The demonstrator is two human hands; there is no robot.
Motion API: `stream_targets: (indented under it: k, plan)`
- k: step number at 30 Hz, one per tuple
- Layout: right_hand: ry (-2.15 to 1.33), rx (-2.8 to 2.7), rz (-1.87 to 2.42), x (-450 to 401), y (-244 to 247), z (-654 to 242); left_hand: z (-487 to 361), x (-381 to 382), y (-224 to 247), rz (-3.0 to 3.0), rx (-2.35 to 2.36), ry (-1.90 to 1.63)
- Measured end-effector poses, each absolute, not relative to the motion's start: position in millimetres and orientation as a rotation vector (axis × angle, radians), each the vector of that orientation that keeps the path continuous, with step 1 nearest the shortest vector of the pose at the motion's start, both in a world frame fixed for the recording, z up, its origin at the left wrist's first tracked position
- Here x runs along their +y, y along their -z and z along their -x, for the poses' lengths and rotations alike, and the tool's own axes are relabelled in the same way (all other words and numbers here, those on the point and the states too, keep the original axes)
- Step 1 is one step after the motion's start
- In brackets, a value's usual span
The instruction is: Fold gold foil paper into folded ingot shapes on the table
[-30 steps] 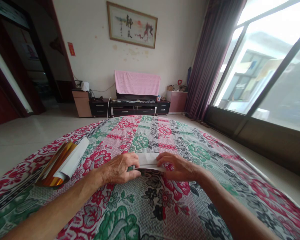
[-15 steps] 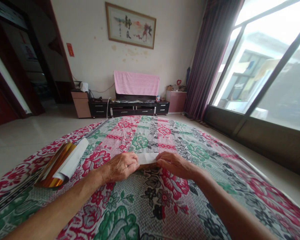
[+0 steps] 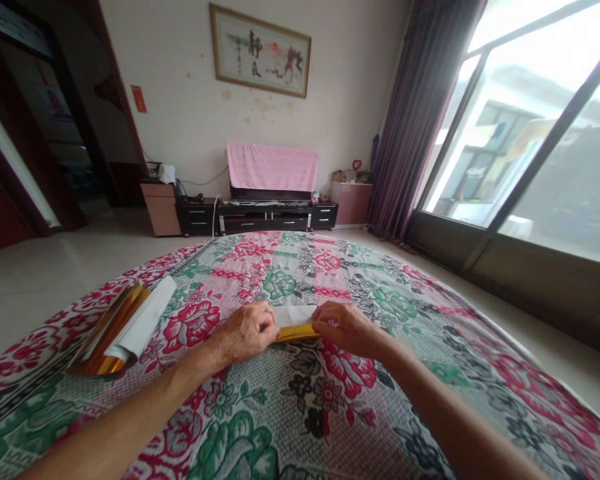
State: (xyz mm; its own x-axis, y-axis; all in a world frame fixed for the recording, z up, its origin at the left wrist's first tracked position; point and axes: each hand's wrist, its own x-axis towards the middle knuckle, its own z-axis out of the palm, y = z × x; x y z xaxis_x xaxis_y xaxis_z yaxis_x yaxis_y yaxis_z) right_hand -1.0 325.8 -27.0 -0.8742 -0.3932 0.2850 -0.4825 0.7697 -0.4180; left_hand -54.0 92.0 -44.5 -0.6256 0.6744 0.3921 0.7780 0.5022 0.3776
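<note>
A small sheet of paper [image 3: 296,315], white on top with a gold strip folded along its near edge, lies at the middle of the flowered cloth [image 3: 240,413]. My left hand [image 3: 253,331] pinches the sheet's left end, fingers curled. At the right end, my right hand [image 3: 343,327] grips the same sheet between thumb and fingers. Part of each end is hidden under the fingers. To the left rests a loosely curled stack of gold and white sheets [image 3: 123,330], touched by neither hand.
Beyond the cloth-covered round surface stands a low black cabinet [image 3: 265,219] with a pink cloth [image 3: 273,167] over a screen. A dark curtain [image 3: 410,127] and large window [image 3: 540,147] are on the right, a doorway on the left.
The near edge of the sheet has turned up, so a bright gold strip now shows between my hands. Both hands remain in nearly the same place, with the left fingers slightly more curled.
</note>
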Motion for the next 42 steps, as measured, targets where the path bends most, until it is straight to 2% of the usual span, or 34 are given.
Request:
stream_targets:
  k: [7, 16, 25, 42]
  plan:
    - [-0.607, -2.786, -0.452, 317.8, 31.4, 2.1, 53.4, 94.8, 48.3, 1.076, -2.543, 0.82]
    - [-0.524, -2.718, -0.423, 314.3, 40.3, 6.4, 54.8, 96.7, 56.6, 1.056, -2.525, 0.748]
    - [-0.532, -2.716, -0.386, 312.5, 43.3, 6.7, 53.7, 96.0, 60.2, 1.059, -2.555, 0.632]
    - [-0.577, -2.668, -0.228, 312.6, 53.9, 6.1, 55.3, 95.8, 65.9, 0.966, -2.457, 0.636]
